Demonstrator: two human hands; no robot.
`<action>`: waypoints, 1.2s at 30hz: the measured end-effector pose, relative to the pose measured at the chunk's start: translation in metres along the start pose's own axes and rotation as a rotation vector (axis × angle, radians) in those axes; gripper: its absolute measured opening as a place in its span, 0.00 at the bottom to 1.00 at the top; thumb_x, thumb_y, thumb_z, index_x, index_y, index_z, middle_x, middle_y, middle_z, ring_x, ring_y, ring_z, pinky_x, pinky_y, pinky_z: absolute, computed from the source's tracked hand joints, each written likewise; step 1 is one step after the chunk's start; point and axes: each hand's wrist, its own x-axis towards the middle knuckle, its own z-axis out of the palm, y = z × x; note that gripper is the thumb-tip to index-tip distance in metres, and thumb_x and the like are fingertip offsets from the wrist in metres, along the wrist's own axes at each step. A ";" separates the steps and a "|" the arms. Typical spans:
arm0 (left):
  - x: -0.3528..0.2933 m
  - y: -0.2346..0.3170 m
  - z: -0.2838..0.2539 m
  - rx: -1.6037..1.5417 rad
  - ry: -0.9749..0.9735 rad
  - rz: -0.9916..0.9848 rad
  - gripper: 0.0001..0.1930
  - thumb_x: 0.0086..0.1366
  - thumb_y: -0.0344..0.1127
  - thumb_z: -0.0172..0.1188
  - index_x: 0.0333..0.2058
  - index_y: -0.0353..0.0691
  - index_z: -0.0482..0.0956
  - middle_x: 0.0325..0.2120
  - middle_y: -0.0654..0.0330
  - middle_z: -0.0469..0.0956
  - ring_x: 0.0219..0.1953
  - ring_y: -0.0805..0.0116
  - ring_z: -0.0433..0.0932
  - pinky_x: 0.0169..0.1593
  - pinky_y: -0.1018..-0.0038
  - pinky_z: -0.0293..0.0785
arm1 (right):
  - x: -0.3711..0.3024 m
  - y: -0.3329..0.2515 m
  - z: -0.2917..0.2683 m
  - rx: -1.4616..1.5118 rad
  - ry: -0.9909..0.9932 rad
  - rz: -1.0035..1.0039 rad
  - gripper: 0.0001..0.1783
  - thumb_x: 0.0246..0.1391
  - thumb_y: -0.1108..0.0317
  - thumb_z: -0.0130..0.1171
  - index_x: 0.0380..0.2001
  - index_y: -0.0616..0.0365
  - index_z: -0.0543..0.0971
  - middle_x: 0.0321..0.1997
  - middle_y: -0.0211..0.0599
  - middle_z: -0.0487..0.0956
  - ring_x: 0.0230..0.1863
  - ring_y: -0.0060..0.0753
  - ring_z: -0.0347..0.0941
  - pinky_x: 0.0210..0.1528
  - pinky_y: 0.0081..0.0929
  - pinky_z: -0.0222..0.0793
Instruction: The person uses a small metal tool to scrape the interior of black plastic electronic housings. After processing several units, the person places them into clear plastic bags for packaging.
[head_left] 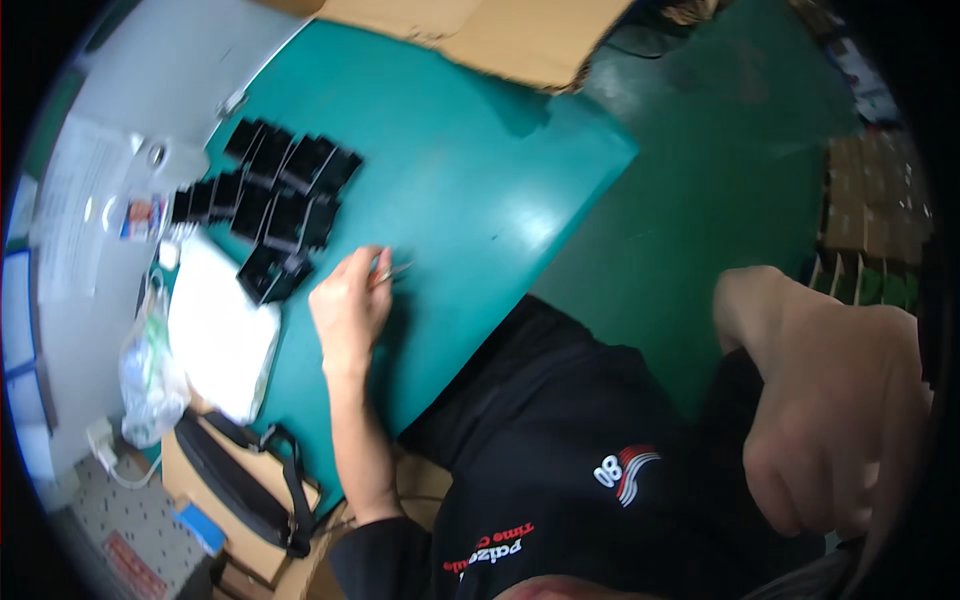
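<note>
Just right of the black box-shaped parts (287, 212), the left hand (350, 300) pinched a thin metallic piece (401, 268), probably light, stiff and best held by one end; the right hand (835, 420), farther right, had an indiscernible grip.

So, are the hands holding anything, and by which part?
The left hand pinches a small thin thing behind its sticking-out end. Whether the right hand holds anything, I can't tell.

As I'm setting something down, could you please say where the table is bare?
Bare: the table between black parts and its right edge, from the left grip up to the cardboard. Crowded: the left side, with those parts and a white bundle.
</note>
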 end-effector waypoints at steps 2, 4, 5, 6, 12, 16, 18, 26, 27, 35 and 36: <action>0.000 -0.002 -0.001 0.005 0.008 0.013 0.07 0.66 0.38 0.66 0.32 0.44 0.80 0.24 0.56 0.81 0.23 0.50 0.79 0.26 0.61 0.74 | -0.001 0.001 -0.011 0.106 -0.050 0.038 0.23 0.67 0.68 0.34 0.24 0.73 0.71 0.20 0.47 0.65 0.15 0.40 0.60 0.18 0.34 0.53; 0.000 -0.002 0.002 -0.006 0.011 0.034 0.07 0.65 0.38 0.66 0.32 0.44 0.79 0.23 0.57 0.81 0.23 0.52 0.80 0.26 0.62 0.74 | 0.001 0.004 -0.019 0.126 -0.074 0.024 0.24 0.67 0.67 0.33 0.24 0.73 0.70 0.20 0.48 0.65 0.14 0.41 0.60 0.18 0.34 0.53; 0.001 -0.001 0.003 -0.028 0.032 0.046 0.07 0.65 0.38 0.66 0.32 0.45 0.79 0.23 0.57 0.81 0.23 0.52 0.79 0.26 0.62 0.74 | 0.000 0.007 -0.017 0.146 -0.078 0.029 0.24 0.68 0.67 0.33 0.24 0.73 0.69 0.20 0.49 0.65 0.14 0.41 0.60 0.18 0.35 0.53; 0.002 0.000 0.003 -0.028 0.031 0.035 0.07 0.64 0.38 0.67 0.31 0.44 0.79 0.23 0.57 0.81 0.23 0.52 0.79 0.25 0.62 0.73 | -0.001 0.009 -0.018 0.163 -0.078 0.030 0.24 0.68 0.67 0.32 0.24 0.73 0.69 0.20 0.50 0.65 0.14 0.41 0.60 0.18 0.35 0.53; -0.001 -0.001 0.001 -0.027 0.000 -0.011 0.07 0.63 0.37 0.68 0.32 0.42 0.81 0.21 0.55 0.79 0.22 0.53 0.78 0.27 0.64 0.72 | 0.008 0.019 -0.036 0.288 -0.163 0.052 0.25 0.69 0.65 0.31 0.25 0.74 0.68 0.21 0.54 0.65 0.15 0.44 0.61 0.18 0.37 0.53; 0.000 -0.001 0.007 -0.002 -0.062 -0.014 0.07 0.64 0.39 0.67 0.32 0.42 0.82 0.23 0.55 0.81 0.24 0.52 0.80 0.28 0.62 0.74 | 0.008 0.020 -0.039 0.347 -0.162 0.080 0.25 0.69 0.64 0.31 0.25 0.74 0.68 0.22 0.55 0.64 0.16 0.45 0.61 0.19 0.38 0.54; -0.001 -0.005 0.004 0.026 -0.071 -0.037 0.07 0.64 0.39 0.67 0.32 0.42 0.82 0.25 0.55 0.82 0.25 0.51 0.80 0.29 0.62 0.75 | 0.009 0.023 -0.041 0.363 -0.154 0.094 0.25 0.69 0.64 0.30 0.24 0.74 0.68 0.22 0.55 0.64 0.16 0.46 0.61 0.19 0.38 0.55; 0.000 -0.002 0.004 0.040 -0.161 -0.090 0.06 0.62 0.36 0.66 0.35 0.42 0.82 0.29 0.55 0.84 0.31 0.52 0.83 0.34 0.60 0.77 | 0.011 0.025 -0.044 0.408 -0.128 0.134 0.26 0.69 0.64 0.30 0.23 0.74 0.67 0.22 0.58 0.65 0.15 0.47 0.61 0.19 0.39 0.57; -0.001 -0.004 0.005 0.050 -0.168 -0.099 0.06 0.62 0.36 0.65 0.35 0.42 0.82 0.29 0.55 0.83 0.31 0.52 0.82 0.34 0.60 0.77 | 0.011 0.025 -0.045 0.414 -0.137 0.132 0.26 0.69 0.64 0.31 0.23 0.73 0.67 0.21 0.58 0.65 0.15 0.47 0.61 0.19 0.39 0.57; -0.003 -0.009 0.010 -0.006 -0.135 -0.076 0.07 0.63 0.36 0.64 0.34 0.40 0.80 0.30 0.54 0.78 0.33 0.49 0.80 0.38 0.58 0.78 | 0.030 0.020 -0.050 0.403 -0.391 0.136 0.14 0.57 0.75 0.41 0.23 0.75 0.70 0.16 0.49 0.65 0.15 0.47 0.62 0.21 0.40 0.56; -0.009 -0.010 0.009 -0.030 -0.131 -0.061 0.07 0.63 0.36 0.65 0.35 0.39 0.81 0.31 0.53 0.78 0.35 0.49 0.80 0.39 0.58 0.78 | 0.035 0.020 -0.051 0.409 -0.383 0.132 0.11 0.55 0.78 0.43 0.23 0.77 0.71 0.15 0.48 0.65 0.16 0.47 0.63 0.22 0.41 0.56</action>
